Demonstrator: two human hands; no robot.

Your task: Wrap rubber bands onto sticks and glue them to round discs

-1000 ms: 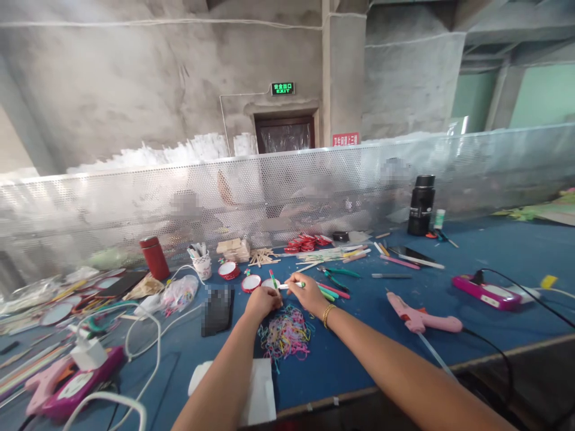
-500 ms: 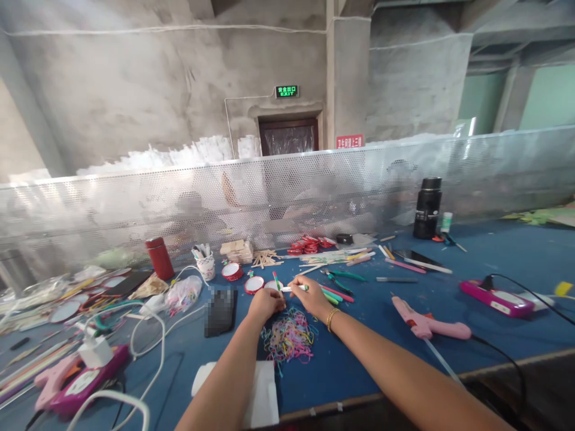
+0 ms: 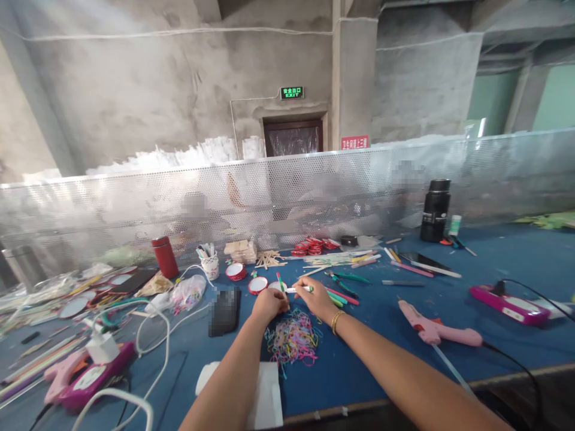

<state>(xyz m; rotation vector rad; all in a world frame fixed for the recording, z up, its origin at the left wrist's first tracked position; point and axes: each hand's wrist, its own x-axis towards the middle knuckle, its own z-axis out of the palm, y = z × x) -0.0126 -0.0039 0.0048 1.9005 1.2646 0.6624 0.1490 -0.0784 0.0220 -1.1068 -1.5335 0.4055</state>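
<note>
My left hand (image 3: 269,303) is closed around the lower part of a thin stick (image 3: 281,281) with a red and green top. In my right hand (image 3: 317,296) is a white marker (image 3: 299,290) with a green end, its other end at the stick. Just below my hands lies a pile of colourful rubber bands (image 3: 294,340). Small round red-rimmed pieces (image 3: 257,285) sit beyond my left hand. Green and red sticks (image 3: 344,296) lie right beside my right hand.
A black phone (image 3: 224,311) and white cables are at the left. Pliers (image 3: 345,280) lie beyond my right hand, and a pink glue gun (image 3: 435,326) rests at the right. A red bottle (image 3: 165,257) and black flask (image 3: 435,211) stand farther back.
The whole view has shifted slightly, so things appear a little farther right. Both hands keep nearly the same hold on the stick and the marker.
</note>
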